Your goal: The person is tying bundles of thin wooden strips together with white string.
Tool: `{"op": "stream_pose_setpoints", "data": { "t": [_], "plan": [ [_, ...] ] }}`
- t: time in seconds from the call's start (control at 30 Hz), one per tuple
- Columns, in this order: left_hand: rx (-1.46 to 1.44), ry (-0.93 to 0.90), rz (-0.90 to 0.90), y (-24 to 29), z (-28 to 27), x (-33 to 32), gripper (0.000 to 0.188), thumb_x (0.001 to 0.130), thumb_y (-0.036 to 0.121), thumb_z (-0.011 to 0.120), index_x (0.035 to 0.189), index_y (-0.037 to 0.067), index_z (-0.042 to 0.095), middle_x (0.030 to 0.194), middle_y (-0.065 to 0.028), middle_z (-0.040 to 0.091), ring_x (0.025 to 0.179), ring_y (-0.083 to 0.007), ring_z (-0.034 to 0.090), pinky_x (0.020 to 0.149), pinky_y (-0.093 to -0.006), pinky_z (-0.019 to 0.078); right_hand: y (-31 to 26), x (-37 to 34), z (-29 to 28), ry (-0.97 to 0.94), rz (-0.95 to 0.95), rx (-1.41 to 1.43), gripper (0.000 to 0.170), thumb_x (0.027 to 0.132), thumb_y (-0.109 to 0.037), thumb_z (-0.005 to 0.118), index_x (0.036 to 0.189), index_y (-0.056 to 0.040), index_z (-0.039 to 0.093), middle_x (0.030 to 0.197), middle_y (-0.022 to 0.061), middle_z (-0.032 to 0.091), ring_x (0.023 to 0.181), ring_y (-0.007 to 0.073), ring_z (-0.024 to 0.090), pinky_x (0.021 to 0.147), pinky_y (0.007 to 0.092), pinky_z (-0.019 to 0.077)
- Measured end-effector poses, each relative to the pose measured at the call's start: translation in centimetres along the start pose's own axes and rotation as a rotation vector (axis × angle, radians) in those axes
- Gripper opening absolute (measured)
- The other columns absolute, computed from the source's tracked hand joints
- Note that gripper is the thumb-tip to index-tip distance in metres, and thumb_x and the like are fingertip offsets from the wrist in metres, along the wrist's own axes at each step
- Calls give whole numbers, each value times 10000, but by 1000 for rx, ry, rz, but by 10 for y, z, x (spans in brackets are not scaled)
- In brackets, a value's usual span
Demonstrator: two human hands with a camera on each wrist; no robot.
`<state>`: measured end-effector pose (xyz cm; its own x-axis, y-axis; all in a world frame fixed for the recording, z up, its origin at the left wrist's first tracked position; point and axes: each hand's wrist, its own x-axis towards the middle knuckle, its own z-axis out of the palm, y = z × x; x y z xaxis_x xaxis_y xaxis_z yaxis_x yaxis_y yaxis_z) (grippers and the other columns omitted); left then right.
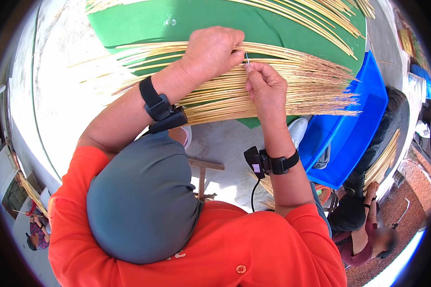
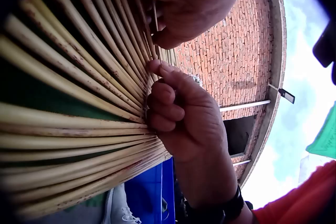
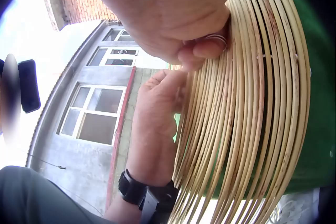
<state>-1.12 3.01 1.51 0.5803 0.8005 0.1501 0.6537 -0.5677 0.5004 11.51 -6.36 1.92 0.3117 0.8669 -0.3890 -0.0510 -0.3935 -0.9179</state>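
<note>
Long straw-coloured stalks (image 1: pixel 225 98) lie side by side in a fan, their feathery ends at the right. At the upper edge of the fan my left hand (image 1: pixel 210 50) pinches a stalk between thumb and curled fingers. My right hand (image 1: pixel 269 88), just to its right and over the stalks, pinches a thin pale strand (image 1: pixel 247 58) that spans the small gap between the hands. In the right wrist view, a white strand or band circles a finger of my right hand (image 3: pixel 163 8), and pale thread crosses the stalks (image 3: pixel 278 103). The hands partly hide the pinched spots.
More stalks (image 1: pixel 316 24) lie on the green cloth (image 1: pixel 134 24) at the far side. A blue bin (image 1: pixel 337 143) stands below right, near a shoe (image 1: pixel 298 131). A wooden stool (image 1: pixel 202 177) is below the fan. Another person (image 1: pixel 364 234) handles stalks at the lower right.
</note>
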Motion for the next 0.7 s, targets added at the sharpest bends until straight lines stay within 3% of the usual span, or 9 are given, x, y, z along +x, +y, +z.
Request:
{"op": "stream_pose_setpoints", "data": {
  "t": [0.3, 0.7],
  "plan": [
    [-25, 5, -5, 3, -1, -4, 177, 729, 235, 628, 714, 73, 558, 648, -94, 573, 640, -287, 577, 546, -393, 448, 10, 4, 1, 10, -62, 22, 81, 832, -75, 590, 829, 0, 619, 558, -35, 504, 492, 23, 427, 459, 184, 345],
    [-67, -6, -23, 2, 1, -5, 149, 742, 207, 626, 733, 70, 567, 663, -102, 581, 672, -297, 578, 577, -401, 445, 7, 6, -1, -17, 3, 56, 75, 828, -67, 586, 821, -3, 625, 557, -39, 490, 502, 23, 411, 466, 183, 333]
  ]
}}
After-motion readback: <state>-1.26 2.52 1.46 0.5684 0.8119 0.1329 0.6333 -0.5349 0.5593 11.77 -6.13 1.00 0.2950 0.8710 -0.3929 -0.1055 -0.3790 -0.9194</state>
